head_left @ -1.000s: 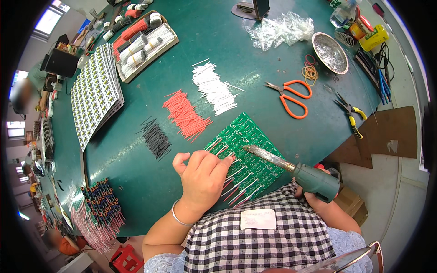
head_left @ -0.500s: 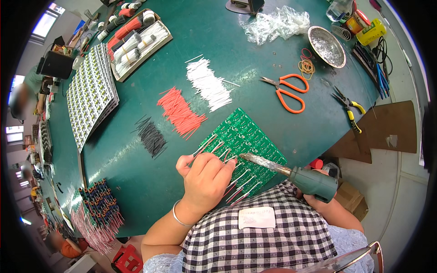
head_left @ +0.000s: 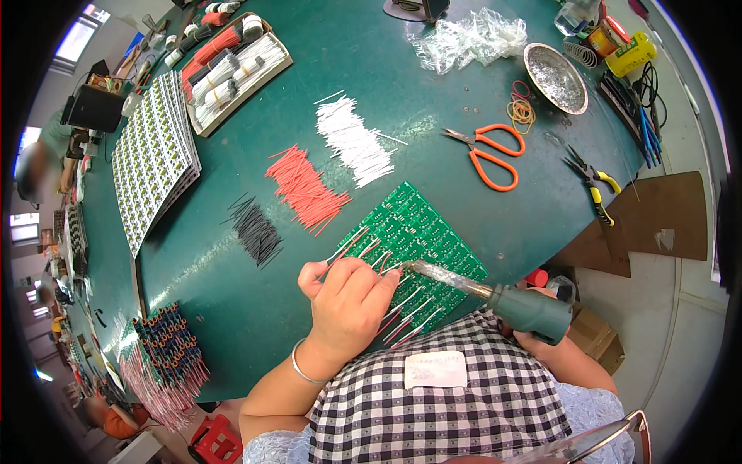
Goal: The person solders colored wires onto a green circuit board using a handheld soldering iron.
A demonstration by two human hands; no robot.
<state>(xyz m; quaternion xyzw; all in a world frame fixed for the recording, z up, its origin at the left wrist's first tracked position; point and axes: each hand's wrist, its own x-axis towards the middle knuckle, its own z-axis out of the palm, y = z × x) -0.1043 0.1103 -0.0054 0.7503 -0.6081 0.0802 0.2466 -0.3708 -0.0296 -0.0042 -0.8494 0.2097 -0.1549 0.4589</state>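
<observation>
Soldering iron (head_left: 535, 311) has moved in, its tip now just beside the fingertips of the left hand (head_left: 349, 303).
Right hand (head_left: 532, 342) wraps its handle, lower right of the frame; the left hand's fingers bunch over the green circuit board (head_left: 440, 241) on the tabletop (head_left: 232, 325), lower centre, whether pinching a wire cannot be told. Board seems light, stiff, brittle, best taken by its edges; the wires (head_left: 404, 301) look thin and bendy.

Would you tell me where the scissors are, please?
Right of centre in the head view, the scissors lie between the white pile and the pliers.
</observation>
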